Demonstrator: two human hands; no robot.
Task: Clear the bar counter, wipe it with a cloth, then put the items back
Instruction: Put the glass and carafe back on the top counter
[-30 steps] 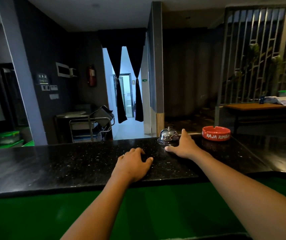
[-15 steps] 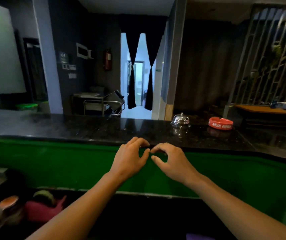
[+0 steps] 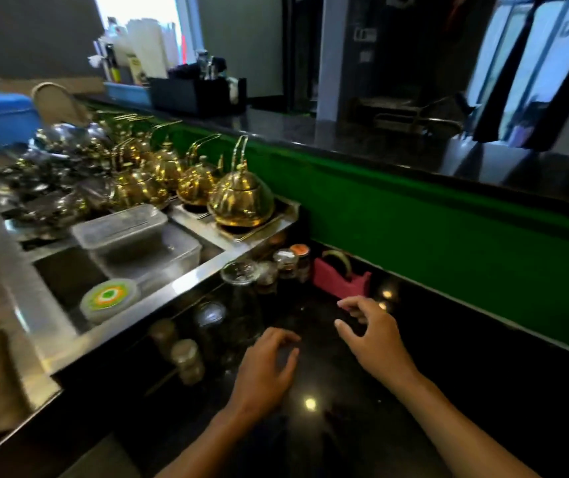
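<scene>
your upper bench (image 3: 414, 150), the black polished bar top above the green panel (image 3: 448, 243), runs long from far left to the right edge, well beyond your fingers. your lower bench (image 3: 466, 391) is dark and glossy under both hands. gold teapots (image 3: 241, 198) stand in a row up-left of your fingers. a pink tape dispenser (image 3: 340, 281) sits just beyond your right hand (image 3: 376, 343). your left hand (image 3: 265, 374) and right both hover loosely curled, holding nothing. no writing is readable.

Gold teapots (image 3: 241, 194) on steel rack; pink tape dispenser (image 3: 340, 279) below.
</scene>
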